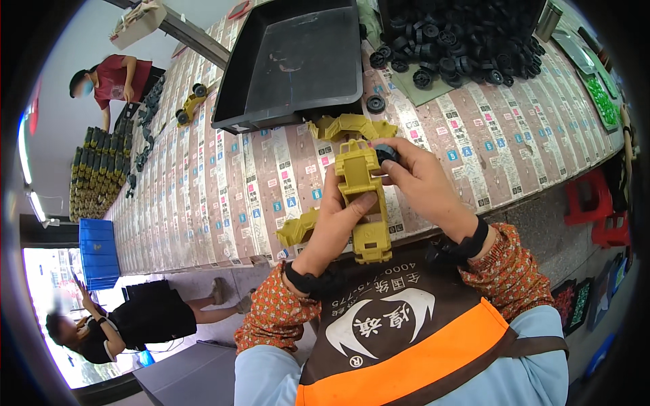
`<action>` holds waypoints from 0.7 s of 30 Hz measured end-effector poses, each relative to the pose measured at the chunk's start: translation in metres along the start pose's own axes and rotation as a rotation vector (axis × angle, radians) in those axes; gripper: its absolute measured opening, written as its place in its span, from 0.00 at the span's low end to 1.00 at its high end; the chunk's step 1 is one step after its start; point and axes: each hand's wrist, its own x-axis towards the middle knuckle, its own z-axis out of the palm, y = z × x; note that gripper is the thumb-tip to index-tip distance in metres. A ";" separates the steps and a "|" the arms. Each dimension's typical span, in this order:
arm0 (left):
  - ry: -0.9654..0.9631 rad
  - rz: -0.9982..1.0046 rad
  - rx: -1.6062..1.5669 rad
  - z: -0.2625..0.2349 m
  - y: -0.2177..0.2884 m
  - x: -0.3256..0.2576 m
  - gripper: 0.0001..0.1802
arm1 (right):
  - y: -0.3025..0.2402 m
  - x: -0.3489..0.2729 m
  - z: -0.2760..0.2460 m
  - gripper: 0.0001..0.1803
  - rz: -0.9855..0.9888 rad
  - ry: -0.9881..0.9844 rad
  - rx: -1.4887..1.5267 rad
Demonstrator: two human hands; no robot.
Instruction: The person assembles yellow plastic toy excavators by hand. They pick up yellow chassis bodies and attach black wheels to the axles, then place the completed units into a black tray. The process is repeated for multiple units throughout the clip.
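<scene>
A yellow plastic toy vehicle body (357, 172) is held up over the table's near edge, its long side pointing away from me. My left hand (332, 227) is closed around its left side, thumb pressed on the middle. At the far right end of the body, my right hand (430, 184) pinches a black toy wheel (386, 155) against the side; the fingers partly cover this wheel. Just beyond lies another yellow body (352, 126), and a further yellow part (296, 229) rests to the left of my left hand.
A large black tray (288, 64) stands beyond my hands. Black wheels (460, 57) are heaped at far right, with one loose wheel (376, 103) nearer. A wheeled yellow body (191, 105) sits left of the tray. Two people are at left, beside stacked parts (101, 169) and blue crates (99, 254).
</scene>
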 end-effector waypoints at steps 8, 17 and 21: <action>0.024 0.076 0.099 0.010 0.000 -0.005 0.28 | -0.003 -0.017 0.004 0.23 -0.038 -0.034 -0.017; -0.028 0.071 0.280 0.023 0.008 -0.009 0.28 | -0.029 -0.040 0.003 0.42 -0.158 -0.090 -0.480; -0.074 0.027 0.243 0.021 0.010 -0.008 0.29 | -0.039 -0.041 0.001 0.40 -0.127 -0.124 -0.578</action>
